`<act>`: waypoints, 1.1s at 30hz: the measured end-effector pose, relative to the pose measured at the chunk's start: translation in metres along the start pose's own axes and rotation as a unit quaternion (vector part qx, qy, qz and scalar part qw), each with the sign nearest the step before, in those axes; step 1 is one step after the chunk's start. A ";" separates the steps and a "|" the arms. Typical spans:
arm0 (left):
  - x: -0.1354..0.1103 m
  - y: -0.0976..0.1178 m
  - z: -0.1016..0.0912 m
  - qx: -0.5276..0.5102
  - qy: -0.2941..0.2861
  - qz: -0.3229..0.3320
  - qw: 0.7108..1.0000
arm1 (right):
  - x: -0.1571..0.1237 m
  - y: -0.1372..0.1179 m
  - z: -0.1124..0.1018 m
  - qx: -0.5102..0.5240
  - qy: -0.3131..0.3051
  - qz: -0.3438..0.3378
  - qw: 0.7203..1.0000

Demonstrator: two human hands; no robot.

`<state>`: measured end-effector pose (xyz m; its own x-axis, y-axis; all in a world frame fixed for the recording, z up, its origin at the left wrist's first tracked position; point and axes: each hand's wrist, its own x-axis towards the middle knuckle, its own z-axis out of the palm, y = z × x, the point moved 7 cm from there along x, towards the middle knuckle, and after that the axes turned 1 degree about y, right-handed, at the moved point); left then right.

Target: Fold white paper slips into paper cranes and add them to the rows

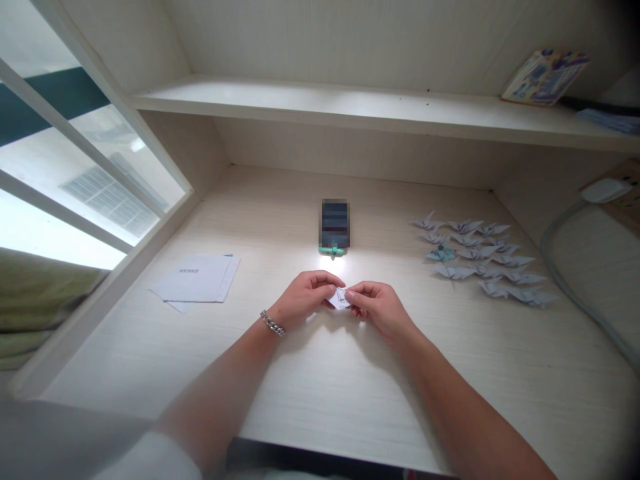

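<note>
A small folded white paper piece (340,299) sits between my two hands just above the pale wooden desk (320,387). My left hand (305,295), with a metal bracelet at the wrist, pinches the paper's left side with closed fingers. On the paper's right side my right hand (376,305) pinches it too. Both hands meet at the middle of the desk.
A phone (335,227) on a green stand is just behind the hands. Several folded paper cranes (480,260) lie in rows at the right. A stack of white sheets (197,280) lies left. A shelf holds a booklet (545,75). A grey cable (565,267) runs along the right.
</note>
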<state>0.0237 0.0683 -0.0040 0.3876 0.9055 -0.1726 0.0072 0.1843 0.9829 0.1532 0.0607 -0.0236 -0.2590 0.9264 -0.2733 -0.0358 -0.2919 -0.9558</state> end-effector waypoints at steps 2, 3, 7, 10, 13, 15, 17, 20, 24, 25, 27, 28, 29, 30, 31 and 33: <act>-0.001 0.000 0.000 -0.004 -0.003 -0.003 1.000 | 0.000 0.000 0.000 0.007 0.002 0.001 1.000; -0.001 0.001 0.001 -0.002 -0.005 -0.002 1.000 | 0.000 0.000 0.000 0.008 0.002 0.000 1.000; 0.000 0.002 -0.001 0.019 0.007 0.005 1.000 | 0.001 0.000 -0.001 0.010 0.004 -0.010 1.000; 0.002 0.000 -0.005 0.030 0.034 -0.002 0.999 | 0.001 0.000 -0.001 0.025 0.003 -0.013 1.000; 0.002 -0.002 -0.006 0.028 0.041 -0.003 0.999 | 0.002 -0.001 -0.001 0.016 0.004 -0.020 1.000; 0.002 -0.003 -0.004 0.026 0.037 0.001 0.999 | 0.002 -0.002 -0.002 -0.007 0.016 -0.031 0.999; 0.002 -0.003 -0.001 0.033 0.037 0.013 0.999 | 0.003 -0.001 -0.004 -0.035 0.026 -0.039 0.998; 0.002 -0.001 -0.001 0.053 0.048 0.034 0.997 | 0.003 0.000 -0.004 -0.050 0.031 -0.043 0.997; 0.002 0.000 -0.003 0.056 0.063 0.047 0.995 | 0.002 -0.001 -0.007 -0.011 0.055 -0.049 0.997; 0.002 0.001 -0.003 0.055 0.063 0.049 0.995 | 0.002 -0.001 -0.007 -0.007 0.058 -0.051 0.997; 0.002 0.001 -0.003 0.054 0.061 0.049 0.995 | 0.002 -0.002 -0.006 -0.012 0.055 -0.054 0.997; 0.001 0.001 -0.002 0.056 0.063 0.047 0.995 | 0.002 -0.002 -0.005 -0.018 0.050 -0.055 0.997; 0.001 0.001 -0.002 0.057 0.065 0.045 0.995 | 0.002 -0.002 -0.004 -0.021 0.045 -0.055 0.997; 0.001 0.001 -0.003 0.057 0.068 0.044 0.995 | 0.002 -0.003 -0.004 -0.021 0.043 -0.056 0.997; 0.001 0.000 -0.003 0.055 0.071 0.042 0.995 | 0.001 -0.003 -0.003 -0.017 0.042 -0.057 0.997; 0.002 0.001 -0.003 0.039 0.075 0.039 0.996 | 0.000 -0.005 -0.004 0.003 0.048 -0.057 0.997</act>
<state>0.0212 0.0712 -0.0040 0.2480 0.9638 -0.0977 0.0561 0.0864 0.9947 0.1571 0.0632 -0.0193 -0.1584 0.9721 -0.1731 -0.0655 -0.1853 -0.9805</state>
